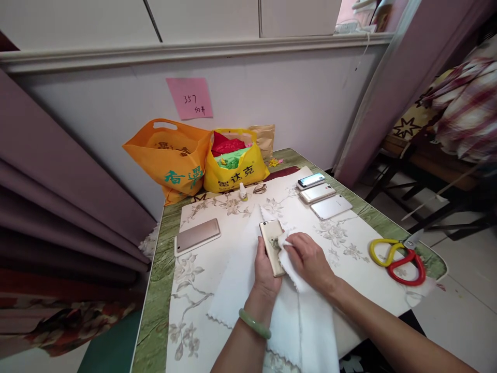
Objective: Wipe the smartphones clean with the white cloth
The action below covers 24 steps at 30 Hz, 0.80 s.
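In the head view, my left hand (267,272) is wrapped round a gold smartphone (273,261), its back facing up with a dark printed figure on it. My right hand (310,259) pinches a fold of white cloth (287,256) against the right side of the phone's back. The rest of the cloth hangs and spreads over the table beneath both wrists. Part of the phone's right edge is hidden by the cloth. A green bangle (254,324) circles my left wrist.
A rose-gold phone (199,236) lies left. Several phones (332,207) line the right, with red-and-yellow scissors (398,259) near the edge. An orange bag (166,155), a yellow bag (236,173), a small white bottle (243,191) and a coiled wire-like item (260,189) stand or lie behind.
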{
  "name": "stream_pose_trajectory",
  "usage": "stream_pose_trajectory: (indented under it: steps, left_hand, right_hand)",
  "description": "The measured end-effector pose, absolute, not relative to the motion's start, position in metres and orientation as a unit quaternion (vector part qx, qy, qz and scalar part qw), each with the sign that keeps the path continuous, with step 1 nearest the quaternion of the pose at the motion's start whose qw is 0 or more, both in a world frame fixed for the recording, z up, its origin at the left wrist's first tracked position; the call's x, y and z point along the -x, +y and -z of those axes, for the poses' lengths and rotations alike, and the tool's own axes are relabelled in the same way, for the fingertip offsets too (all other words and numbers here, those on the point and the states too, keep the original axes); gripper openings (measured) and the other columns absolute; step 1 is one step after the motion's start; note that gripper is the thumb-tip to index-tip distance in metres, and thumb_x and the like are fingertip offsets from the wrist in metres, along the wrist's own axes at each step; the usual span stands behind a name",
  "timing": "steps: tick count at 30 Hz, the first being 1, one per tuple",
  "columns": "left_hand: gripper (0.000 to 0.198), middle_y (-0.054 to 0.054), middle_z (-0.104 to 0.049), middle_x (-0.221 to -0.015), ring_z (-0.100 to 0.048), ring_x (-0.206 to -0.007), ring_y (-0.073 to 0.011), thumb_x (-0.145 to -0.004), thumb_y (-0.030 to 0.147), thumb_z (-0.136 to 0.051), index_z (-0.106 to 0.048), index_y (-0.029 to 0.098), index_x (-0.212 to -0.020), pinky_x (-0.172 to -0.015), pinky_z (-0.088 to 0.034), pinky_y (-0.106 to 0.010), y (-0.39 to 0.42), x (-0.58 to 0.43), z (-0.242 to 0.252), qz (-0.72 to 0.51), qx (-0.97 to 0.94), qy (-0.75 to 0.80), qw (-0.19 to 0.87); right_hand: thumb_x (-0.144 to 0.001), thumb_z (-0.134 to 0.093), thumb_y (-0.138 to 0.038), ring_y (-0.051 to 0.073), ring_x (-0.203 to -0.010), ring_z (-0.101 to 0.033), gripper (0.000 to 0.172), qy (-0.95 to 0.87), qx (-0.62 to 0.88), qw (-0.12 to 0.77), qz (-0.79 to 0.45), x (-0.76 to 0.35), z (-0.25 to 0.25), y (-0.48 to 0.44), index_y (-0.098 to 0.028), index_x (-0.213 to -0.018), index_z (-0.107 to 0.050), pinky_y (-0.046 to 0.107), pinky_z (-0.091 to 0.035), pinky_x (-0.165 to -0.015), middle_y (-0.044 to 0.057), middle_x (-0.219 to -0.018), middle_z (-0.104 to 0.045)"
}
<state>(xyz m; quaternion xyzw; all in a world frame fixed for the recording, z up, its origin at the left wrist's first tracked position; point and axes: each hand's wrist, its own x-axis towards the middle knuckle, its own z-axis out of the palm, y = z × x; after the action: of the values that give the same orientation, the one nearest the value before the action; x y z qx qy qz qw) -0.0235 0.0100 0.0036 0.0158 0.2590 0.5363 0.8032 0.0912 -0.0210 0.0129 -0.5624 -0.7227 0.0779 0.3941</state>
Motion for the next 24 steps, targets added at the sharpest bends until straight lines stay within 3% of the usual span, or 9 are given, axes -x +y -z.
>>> stream_pose_trajectory:
  steps: [4, 7, 10, 14, 18, 20, 24]
  left_hand:
    - [0.05, -0.013, -0.071, -0.1, -0.067, -0.098, -0.0233, -0.089, 0.051, -0.05, -0.067, 0.009, -0.11, -0.092, -0.051, -0.034, 0.008, 0.025, -0.006, -0.507, -0.025, 0.23, 0.83]
    - [0.042, -0.011, -0.071, -0.096, -0.067, -0.097, -0.0216, -0.088, 0.044, -0.053, -0.068, 0.009, -0.106, -0.092, -0.051, -0.032, 0.006, 0.027, -0.006, -0.518, -0.023, 0.256, 0.815]
    - [0.036, -0.009, -0.072, -0.094, -0.067, -0.097, -0.0214, -0.087, 0.04, -0.057, -0.068, 0.01, -0.105, -0.093, -0.05, -0.032, 0.005, 0.028, -0.005, -0.511, -0.031, 0.296, 0.807]
    - [0.048, -0.011, -0.072, -0.101, -0.066, -0.101, -0.0256, -0.085, 0.049, -0.058, -0.067, 0.011, -0.112, -0.094, -0.05, -0.037, 0.006, 0.027, -0.007, -0.443, -0.035, 0.28, 0.851]
    - [0.046, -0.012, -0.073, -0.102, -0.067, -0.097, -0.0239, -0.09, 0.047, -0.05, -0.068, 0.011, -0.11, -0.091, -0.051, -0.035, 0.011, 0.028, -0.007, -0.521, -0.014, 0.253, 0.815]
    - [0.044, -0.013, -0.072, -0.104, -0.069, -0.09, -0.0229, -0.091, 0.045, -0.048, -0.068, 0.011, -0.112, -0.084, -0.053, -0.034, 0.013, 0.03, -0.005, -0.557, -0.017, 0.255, 0.79]
    - [0.045, -0.012, -0.07, -0.111, -0.07, -0.083, -0.0242, -0.089, 0.047, -0.05, -0.064, 0.017, -0.12, -0.07, -0.055, -0.036, 0.014, 0.034, -0.002, -0.552, -0.044, 0.267, 0.789]
  right_hand:
    - [-0.095, -0.046, -0.017, 0.02, -0.092, -0.058, 0.018, -0.789, 0.468, 0.398, -0.035, -0.074, -0.016, -0.035, -0.02, -0.103, -0.062, 0.034, -0.05, -0.08, 0.007, -0.097, -0.065]
    - [-0.095, -0.044, -0.014, 0.02, -0.089, -0.059, 0.021, -0.806, 0.448, 0.386, 0.01, -0.065, -0.023, -0.02, -0.02, -0.102, -0.064, 0.034, -0.049, -0.079, 0.007, -0.097, -0.066]
    - [-0.095, -0.046, -0.013, 0.021, -0.091, -0.059, 0.021, -0.781, 0.5, 0.372, 0.039, -0.069, -0.03, 0.009, -0.019, -0.101, -0.065, 0.035, -0.049, -0.082, 0.008, -0.099, -0.067]
    - [-0.093, -0.047, -0.014, 0.022, -0.092, -0.06, 0.021, -0.715, 0.599, 0.361, 0.018, -0.088, -0.028, 0.025, -0.02, -0.1, -0.066, 0.034, -0.05, -0.08, 0.007, -0.095, -0.067]
    - [-0.094, -0.05, -0.024, 0.019, -0.084, -0.063, 0.019, -0.705, 0.617, 0.344, -0.062, -0.103, -0.017, 0.002, -0.025, -0.098, -0.068, 0.029, -0.049, -0.07, 0.003, -0.095, -0.067]
    - [-0.094, -0.05, -0.029, 0.017, -0.082, -0.064, 0.02, -0.679, 0.617, 0.381, -0.109, -0.112, -0.012, -0.012, -0.026, -0.1, -0.068, 0.029, -0.049, -0.072, 0.003, -0.098, -0.067]
    - [-0.087, -0.058, -0.038, 0.021, -0.1, -0.062, 0.022, -0.556, 0.61, 0.518, -0.225, -0.138, -0.011, -0.024, -0.022, -0.096, -0.069, 0.031, -0.047, -0.087, 0.005, -0.106, -0.068]
